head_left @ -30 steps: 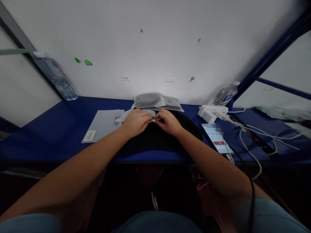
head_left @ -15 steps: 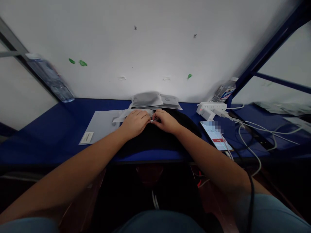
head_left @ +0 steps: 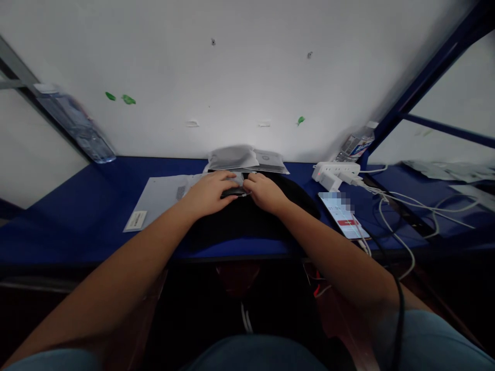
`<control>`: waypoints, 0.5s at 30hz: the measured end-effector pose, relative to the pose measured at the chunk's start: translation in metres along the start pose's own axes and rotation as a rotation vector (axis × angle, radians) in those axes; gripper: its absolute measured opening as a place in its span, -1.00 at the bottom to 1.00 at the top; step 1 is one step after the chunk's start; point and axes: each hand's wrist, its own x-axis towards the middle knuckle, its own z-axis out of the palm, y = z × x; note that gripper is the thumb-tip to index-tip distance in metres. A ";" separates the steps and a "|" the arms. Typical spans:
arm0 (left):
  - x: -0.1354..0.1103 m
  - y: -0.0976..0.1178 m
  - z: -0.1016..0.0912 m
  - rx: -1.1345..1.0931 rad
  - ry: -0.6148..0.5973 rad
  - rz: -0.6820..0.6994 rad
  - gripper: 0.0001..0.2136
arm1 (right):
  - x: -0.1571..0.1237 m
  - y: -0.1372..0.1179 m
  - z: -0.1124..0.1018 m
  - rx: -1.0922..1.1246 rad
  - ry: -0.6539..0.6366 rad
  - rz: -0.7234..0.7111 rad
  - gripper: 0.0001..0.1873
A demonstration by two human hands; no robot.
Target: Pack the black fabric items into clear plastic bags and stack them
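Over the blue desk (head_left: 88, 196), the right hand (head_left: 265, 192) pinches a pale, translucent packet (head_left: 239, 180), the left hand (head_left: 207, 193) spread over it.

Left hand (head_left: 211, 191): back uppermost, thumb parted from fingers | right hand (head_left: 266, 193): fingers curled inward, grip unclear | left forearm (head_left: 127, 275), right forearm (head_left: 332, 257): bare, angled inward

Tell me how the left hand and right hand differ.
The left hand is spread, its thumb apart from the fingers; the right hand is curled in. The left hand is nearer the labelled grey sheet; the right hand is nearer the phone. Both are bare, with their backs turned up.
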 end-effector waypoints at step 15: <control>0.003 0.018 0.002 0.158 -0.048 0.153 -0.79 | -0.003 0.005 -0.001 0.380 0.064 0.114 -0.81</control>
